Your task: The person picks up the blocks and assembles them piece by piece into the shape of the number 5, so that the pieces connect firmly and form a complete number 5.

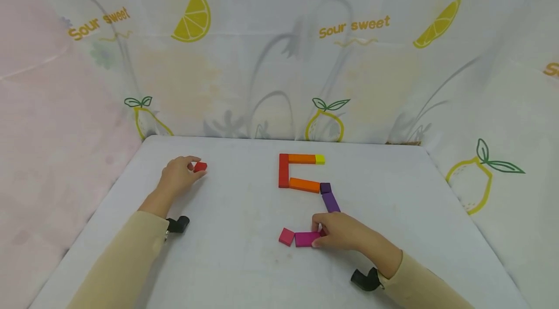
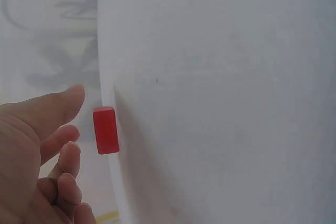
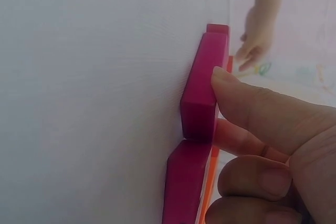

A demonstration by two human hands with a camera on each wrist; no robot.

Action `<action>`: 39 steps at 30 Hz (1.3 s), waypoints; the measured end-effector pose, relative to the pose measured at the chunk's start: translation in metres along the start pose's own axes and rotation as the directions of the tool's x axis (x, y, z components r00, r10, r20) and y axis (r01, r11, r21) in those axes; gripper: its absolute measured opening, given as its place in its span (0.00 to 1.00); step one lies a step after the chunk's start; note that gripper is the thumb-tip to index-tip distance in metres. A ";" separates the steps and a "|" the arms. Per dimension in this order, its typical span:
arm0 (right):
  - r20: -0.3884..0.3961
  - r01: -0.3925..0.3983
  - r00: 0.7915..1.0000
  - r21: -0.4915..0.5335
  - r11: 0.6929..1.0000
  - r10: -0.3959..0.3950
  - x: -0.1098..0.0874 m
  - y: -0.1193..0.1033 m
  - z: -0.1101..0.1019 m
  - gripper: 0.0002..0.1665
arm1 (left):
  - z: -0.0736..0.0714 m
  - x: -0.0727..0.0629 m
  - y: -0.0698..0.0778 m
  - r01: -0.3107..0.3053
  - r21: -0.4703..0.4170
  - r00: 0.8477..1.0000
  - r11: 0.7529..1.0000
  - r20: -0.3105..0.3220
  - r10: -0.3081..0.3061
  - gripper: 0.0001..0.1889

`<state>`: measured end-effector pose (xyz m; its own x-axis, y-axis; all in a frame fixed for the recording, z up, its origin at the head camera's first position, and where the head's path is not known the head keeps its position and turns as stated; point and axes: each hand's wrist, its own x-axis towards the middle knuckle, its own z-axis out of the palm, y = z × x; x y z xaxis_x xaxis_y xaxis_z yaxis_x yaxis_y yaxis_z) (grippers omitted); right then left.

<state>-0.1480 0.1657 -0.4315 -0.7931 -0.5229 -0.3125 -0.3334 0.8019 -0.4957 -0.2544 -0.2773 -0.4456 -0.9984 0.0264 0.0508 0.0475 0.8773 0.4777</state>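
Observation:
My left hand [image 1: 176,177] is at the table's far left, thumb and forefinger on either side of a small red block [image 1: 200,167]. In the left wrist view the red block [image 2: 106,130] stands just beyond the spread thumb and loosely bent fingers, with a gap between. At the near right, my right hand [image 1: 342,232] pinches a magenta block [image 1: 304,239] between thumb and forefinger. A pinkish-red cube [image 1: 286,236] sits at that block's left end. Another magenta block [image 3: 184,182] adjoins its other end, mostly hidden under the hand in the head view.
Beyond the right hand, a red bar [image 1: 284,170] joins an upper orange bar [image 1: 302,158] tipped by a yellow cube [image 1: 320,159] and a lower orange bar [image 1: 304,185]. A purple cube [image 1: 325,187] and a purple bar [image 1: 331,202] continue toward the right hand.

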 end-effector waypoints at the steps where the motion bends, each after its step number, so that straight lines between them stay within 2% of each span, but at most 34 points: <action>1: -0.001 0.001 1.000 -0.002 1.000 -0.001 0.000 0.000 0.000 0.14 | 0.001 0.002 -0.002 0.007 0.000 1.000 1.000 0.011 -0.007 0.28; 7: 0.002 0.008 1.000 -0.004 1.000 -0.008 0.000 0.001 0.000 0.14 | 0.002 0.012 -0.009 0.037 0.006 0.997 0.999 0.064 -0.038 0.31; 15: 0.008 -0.003 1.000 0.000 1.000 0.003 0.000 0.000 0.000 0.14 | -0.003 0.015 -0.013 0.027 -0.020 0.993 0.999 0.114 -0.024 0.30; 22: -0.004 0.007 1.000 -0.002 1.000 -0.007 0.000 -0.002 -0.001 0.14 | -0.003 0.014 -0.014 0.019 -0.050 0.994 0.999 0.109 -0.014 0.25; 27: -0.002 0.004 1.000 0.000 1.000 -0.004 0.000 -0.002 -0.002 0.14 | -0.003 0.013 -0.012 0.031 -0.063 0.991 0.998 0.132 -0.022 0.24; 39: -0.008 0.010 1.000 -0.009 1.000 -0.010 0.000 -0.001 -0.001 0.14 | -0.001 0.010 -0.007 0.032 -0.051 0.989 0.998 0.149 -0.024 0.22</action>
<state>-0.1475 0.1648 -0.4303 -0.7936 -0.5286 -0.3012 -0.3461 0.7994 -0.4911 -0.2648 -0.2840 -0.4478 -0.9928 0.0765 -0.0919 0.0172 0.8522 0.5229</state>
